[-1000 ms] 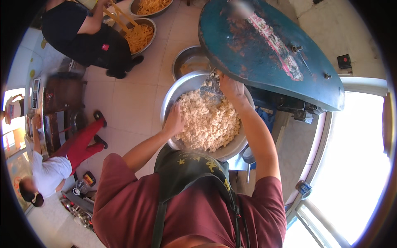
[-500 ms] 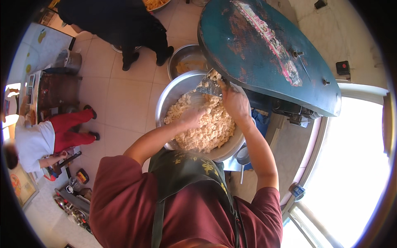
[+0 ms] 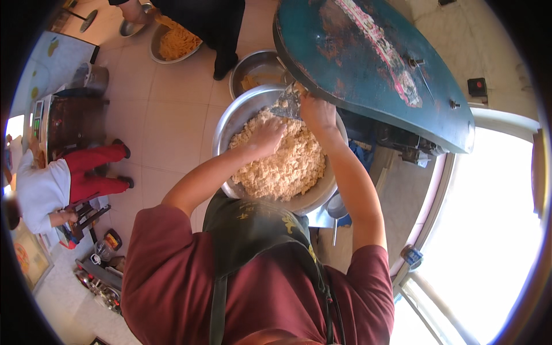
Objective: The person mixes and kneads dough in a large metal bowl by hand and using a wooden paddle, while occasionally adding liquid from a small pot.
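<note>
A wide metal basin (image 3: 223, 129) in front of me holds pale, crumbly dough (image 3: 282, 169). Near its far rim, my right hand (image 3: 318, 113) is closed around a metal dough scraper (image 3: 288, 106) whose blade has bits of dough stuck to it. My left hand (image 3: 267, 138) lies on the dough just left of the blade, fingers stretched toward it. The fingertips are partly lost in the crumbs. Whether they touch the blade I cannot tell.
A large dark-green machine cover (image 3: 368, 63) overhangs the basin's far right. Beyond the basin stands another metal bowl (image 3: 234, 80). A person in dark clothes (image 3: 213, 26) is by a bowl of yellow strips (image 3: 177, 43); another in red trousers (image 3: 95, 172) works at left. A ladle (image 3: 336, 210) is nearby.
My left hand has moved away from me across the dough, closer to the scraper. My right hand has shifted slightly left with the scraper. A bowl of yellow strips has come into fuller view.
</note>
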### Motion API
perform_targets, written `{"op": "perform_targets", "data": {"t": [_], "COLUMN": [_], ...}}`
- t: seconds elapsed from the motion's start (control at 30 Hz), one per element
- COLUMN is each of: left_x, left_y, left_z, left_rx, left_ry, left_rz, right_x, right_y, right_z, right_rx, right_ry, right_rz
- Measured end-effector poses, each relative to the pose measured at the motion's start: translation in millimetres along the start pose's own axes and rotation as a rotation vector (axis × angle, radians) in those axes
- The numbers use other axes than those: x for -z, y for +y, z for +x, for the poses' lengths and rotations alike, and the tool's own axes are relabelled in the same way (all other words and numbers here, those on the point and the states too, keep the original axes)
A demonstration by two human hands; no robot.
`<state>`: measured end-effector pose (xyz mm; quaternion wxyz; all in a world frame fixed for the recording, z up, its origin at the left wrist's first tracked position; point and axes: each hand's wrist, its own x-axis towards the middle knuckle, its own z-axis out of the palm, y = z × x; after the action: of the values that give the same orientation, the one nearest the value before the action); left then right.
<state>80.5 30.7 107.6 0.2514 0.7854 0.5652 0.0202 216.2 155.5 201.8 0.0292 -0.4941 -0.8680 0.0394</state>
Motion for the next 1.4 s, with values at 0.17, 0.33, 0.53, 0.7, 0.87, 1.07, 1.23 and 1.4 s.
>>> {"op": "perform_targets", "data": {"t": [0.17,0.33,0.53,0.7,0.87,1.07,1.23,1.4], "left_x": [-30,-65,-64,-36,-50,-63,3,6], "left_y": [12,18,-27,-43,-29,29,20,33], "left_z": [58,101,82,23,0,26,-11,-4], "left_rx": [-0.142,0.045,-0.044,0.069,0.132,-0.159,-0.054,-0.02], "left_ry": [0.104,-0.204,-0.3,-0.119,0.113,0.277,0.233,0.231], "left_rz": [-0.032,-0.121,-0.155,-0.296,-1.012,-0.659,-0.634,-0.846], "right_x": [-22,9,-47,-21,-1,13,8,-11], "right_y": [21,5,4,-26,-47,6,-4,10], "right_z": [-25,-17,-4,-15,11,-31,-6,-3], "right_rx": [0.012,0.083,0.053,0.012,0.069,0.015,0.0,0.007], "right_ry": [-0.105,0.156,0.209,0.047,-0.336,-0.209,-0.194,-0.192], "right_rz": [-0.092,-0.002,-0.04,-0.063,0.125,-0.148,-0.073,-0.041]}}
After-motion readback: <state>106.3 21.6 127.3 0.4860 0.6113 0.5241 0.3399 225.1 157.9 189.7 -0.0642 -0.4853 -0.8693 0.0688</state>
